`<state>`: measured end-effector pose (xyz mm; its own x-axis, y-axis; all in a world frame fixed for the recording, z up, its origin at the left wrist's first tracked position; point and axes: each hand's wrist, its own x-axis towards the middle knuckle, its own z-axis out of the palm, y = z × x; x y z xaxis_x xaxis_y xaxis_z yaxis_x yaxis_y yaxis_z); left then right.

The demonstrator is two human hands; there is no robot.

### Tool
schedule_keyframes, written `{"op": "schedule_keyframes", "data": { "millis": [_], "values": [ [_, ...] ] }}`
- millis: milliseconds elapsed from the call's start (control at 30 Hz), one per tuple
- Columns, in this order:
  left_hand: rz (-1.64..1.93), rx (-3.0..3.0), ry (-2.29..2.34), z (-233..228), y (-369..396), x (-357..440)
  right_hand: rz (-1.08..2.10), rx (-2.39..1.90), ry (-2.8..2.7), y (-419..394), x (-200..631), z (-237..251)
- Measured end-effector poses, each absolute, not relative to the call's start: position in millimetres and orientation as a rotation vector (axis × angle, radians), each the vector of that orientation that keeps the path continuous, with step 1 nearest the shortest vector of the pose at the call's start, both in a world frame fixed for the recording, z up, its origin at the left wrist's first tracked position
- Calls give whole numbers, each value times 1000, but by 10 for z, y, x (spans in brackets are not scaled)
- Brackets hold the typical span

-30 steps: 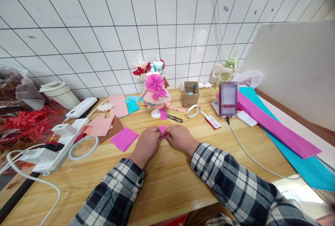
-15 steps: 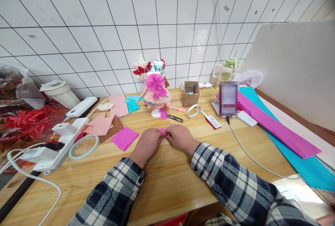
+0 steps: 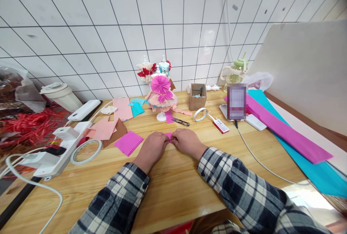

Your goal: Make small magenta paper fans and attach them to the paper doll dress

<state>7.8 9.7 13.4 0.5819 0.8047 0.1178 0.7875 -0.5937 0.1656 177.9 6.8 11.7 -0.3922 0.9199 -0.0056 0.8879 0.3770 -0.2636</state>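
Observation:
Between my two hands is a small piece of magenta crepe paper (image 3: 168,135), low over the wooden table. My left hand (image 3: 154,147) pinches its left end and my right hand (image 3: 187,143) its right end, with the fingers curled close together. Most of the paper is hidden by my fingers. Left of my left hand lies a stack of magenta paper squares (image 3: 129,143). Just beyond my hands are thread snips (image 3: 181,122) and another magenta paper piece (image 3: 169,116). Behind them a miniature dress form (image 3: 162,93) wears a pink ruffled skirt and magenta paper rosettes.
At left are a power strip (image 3: 63,151), a tape roll (image 3: 86,152) and peach paper scraps (image 3: 103,131). A small cardboard box (image 3: 197,97), another tape roll (image 3: 201,115), a propped phone (image 3: 236,102) with its cable and long magenta paper (image 3: 290,129) are on the right.
Both hands stay in nearly the same place, still pinching the magenta paper. The view has shifted very slightly; nothing else has visibly moved.

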Motion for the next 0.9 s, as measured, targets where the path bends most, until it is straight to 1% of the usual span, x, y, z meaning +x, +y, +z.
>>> {"op": "schedule_keyframes", "data": {
  "millis": [367,567,900],
  "values": [
    [347,2787,1293,99,123,75,320,-1577,-2454,59,1793,95],
    [283,2754,1340,145,121,87,322,-1601,-2463,84,1803,63],
    [304,2735,1357,133,118,85,353,-1592,-2431,62,1793,79]
  ]
}}
